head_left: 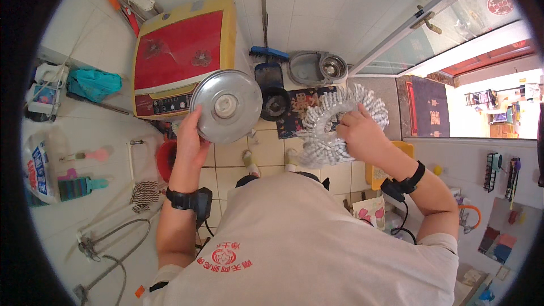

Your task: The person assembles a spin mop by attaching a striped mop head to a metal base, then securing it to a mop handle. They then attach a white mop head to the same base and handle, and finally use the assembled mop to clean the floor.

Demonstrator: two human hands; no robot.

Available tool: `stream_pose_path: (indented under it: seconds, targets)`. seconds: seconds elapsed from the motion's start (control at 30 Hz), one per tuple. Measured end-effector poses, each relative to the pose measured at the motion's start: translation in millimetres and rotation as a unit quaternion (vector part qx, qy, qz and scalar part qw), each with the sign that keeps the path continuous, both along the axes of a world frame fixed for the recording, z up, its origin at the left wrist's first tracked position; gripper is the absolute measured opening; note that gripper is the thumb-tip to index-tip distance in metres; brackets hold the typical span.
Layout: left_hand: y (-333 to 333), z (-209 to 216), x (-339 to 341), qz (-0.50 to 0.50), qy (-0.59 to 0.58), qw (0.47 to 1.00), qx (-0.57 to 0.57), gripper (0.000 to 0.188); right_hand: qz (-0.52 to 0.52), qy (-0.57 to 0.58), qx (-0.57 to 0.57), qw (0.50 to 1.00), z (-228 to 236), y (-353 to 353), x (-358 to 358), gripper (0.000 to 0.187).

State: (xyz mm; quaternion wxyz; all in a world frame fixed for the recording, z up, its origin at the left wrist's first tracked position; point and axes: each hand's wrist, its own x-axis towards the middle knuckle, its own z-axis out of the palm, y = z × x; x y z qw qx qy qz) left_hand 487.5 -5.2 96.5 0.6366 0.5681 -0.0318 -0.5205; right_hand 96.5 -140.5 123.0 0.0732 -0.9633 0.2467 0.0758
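Observation:
My left hand [191, 139] is closed on the lower left edge of a round silver-grey disc [218, 122] with a raised whitish hub at its centre. The disc is held up in front of the washing machine's lower right corner. In my right hand [362, 139] is a ring-shaped mop head [371, 105] with white and grey looped strands and an open middle. My fingers close on the ring's inner side, and clear plastic seems to cover part of it. The disc and the mop head are apart. My fingertips on the mop head are partly hidden.
A red-topped washing machine [178, 48] stands at the far left. Beyond my hands are a blue broom [270, 53], a dustpan [268, 73] and a grey spin-mop bucket [303, 68]. A glass door [396, 51] stands open at right. A yellow basket [377, 177] sits by my right forearm.

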Motion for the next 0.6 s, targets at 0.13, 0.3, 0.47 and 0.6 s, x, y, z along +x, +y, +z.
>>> stream_pose_path:
  seconds: [0.13, 0.3, 0.47, 0.6]
  targets:
    - [-6, -2, 7, -0.024, 0.023, 0.999, -0.038, 0.031, -0.005, -0.059, -0.051, 0.997, 14, 1, 11, 0.02]
    - [-5, -10, 19, -0.057, 0.036, 0.996, -0.062, 0.034, -0.06, -0.114, 0.065, 0.99, 36, 3, 36, 0.029]
    - [-7, -10, 20, -0.115, -0.001, 0.991, -0.072, 0.038, -0.047, -0.202, 0.119, 0.971, 67, -5, 68, 0.029]
    - [-8, -7, 16, -0.157, -0.026, 0.983, -0.095, 0.046, -0.038, -0.253, 0.293, 0.921, 85, -12, 101, 0.022]
